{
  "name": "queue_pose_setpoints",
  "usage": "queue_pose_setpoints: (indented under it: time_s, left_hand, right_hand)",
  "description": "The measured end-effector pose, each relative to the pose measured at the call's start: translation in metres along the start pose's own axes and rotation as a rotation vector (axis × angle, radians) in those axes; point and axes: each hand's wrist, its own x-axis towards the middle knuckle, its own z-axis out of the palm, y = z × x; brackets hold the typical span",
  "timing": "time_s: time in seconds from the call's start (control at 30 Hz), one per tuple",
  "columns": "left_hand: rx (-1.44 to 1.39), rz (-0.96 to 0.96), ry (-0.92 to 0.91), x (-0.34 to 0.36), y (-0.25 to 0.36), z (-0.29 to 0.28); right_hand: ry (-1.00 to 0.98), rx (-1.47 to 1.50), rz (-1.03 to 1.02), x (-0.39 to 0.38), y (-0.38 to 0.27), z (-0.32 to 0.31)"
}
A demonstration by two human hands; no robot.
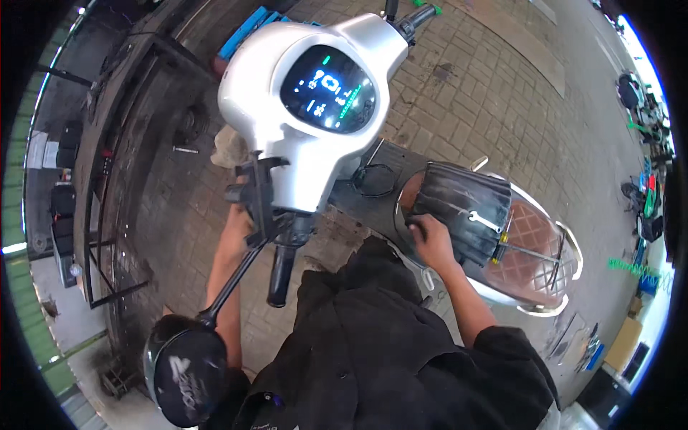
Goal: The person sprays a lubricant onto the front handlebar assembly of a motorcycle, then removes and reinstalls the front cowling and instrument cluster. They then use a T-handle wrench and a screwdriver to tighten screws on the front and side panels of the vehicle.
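Note:
A white scooter (247, 79) with a lit display (330, 89) stands before me. My left arm reaches past the left handlebar grip (282, 276) to the scooter's front. The left hand's fingers are hidden there, beside a beige cloth-like thing (230, 147). My right hand (434, 242) is at the near left edge of a black ribbed mat (459, 193) on the brown quilted seat (534, 218). Its fingers curl over something dark that I cannot make out. On the mat lies a wrench (485, 221). A long thin tool with a yellow-and-black end (500, 248) rests across the seat.
A round black mirror (183, 373) sticks out at the lower left. Along the left runs a dark metal-framed bench (118, 143). A black cable loop (375, 180) lies on the footboard. More tools (591, 351) are on the paved floor at right.

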Motion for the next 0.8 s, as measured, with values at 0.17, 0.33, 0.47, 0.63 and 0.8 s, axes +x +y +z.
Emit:
queue_pose_setpoints:
  time_s: [0.17,0.33,0.47,0.63,0.8]
  left_hand:
    - [0.126,0.122,-0.044,-0.023,0.003,0.007]
    - [0.686,0.244,-0.124,-0.095,-0.008,0.002]
    - [0.987,0.300,-0.152,-0.118,0.018,0.041]
    - [0.987,0.159,-0.027,-0.106,0.002,0.049]
    - [1.102,-0.182,0.213,-0.101,-0.002,0.054]
  right_hand:
    - [0.050,0.098,0.152,-0.003,-0.054,0.046]
    - [0.222,0.198,0.278,-0.058,-0.043,0.144]
    - [0.077,0.396,0.453,-0.091,-0.006,0.204]
    - [-0.111,1.024,1.149,-0.070,0.032,0.218]
    - [-0.012,0.813,1.295,0.015,0.117,0.273]
